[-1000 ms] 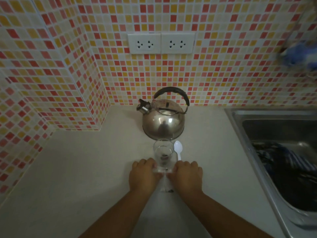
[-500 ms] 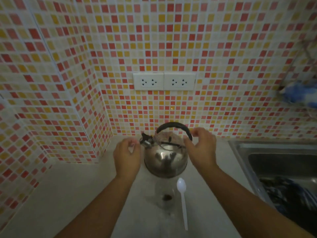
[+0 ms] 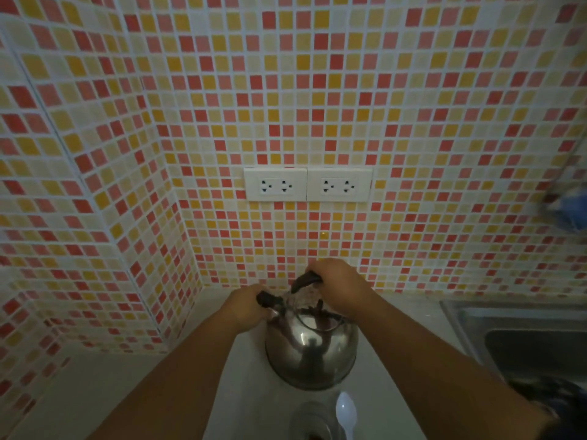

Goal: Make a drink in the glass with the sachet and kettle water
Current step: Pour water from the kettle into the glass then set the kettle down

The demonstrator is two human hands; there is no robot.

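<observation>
Shiny steel kettle (image 3: 311, 350): right hand (image 3: 341, 285) grips black handle, left hand (image 3: 246, 308) grasps spout cap.

Not much to report on what we're wearing here, honestly. Our left hand (image 3: 246, 308) and right hand (image 3: 338, 285) are both bare, no gloves, and we can't make out any rings. Both forearms are bare too, all the way down to the bottom edge of the shot, so no sleeves showing at all. No watch or band on either wrist that we can see. Lighting's pretty dim, so finer stuff like nails is too murky to tell.
</observation>
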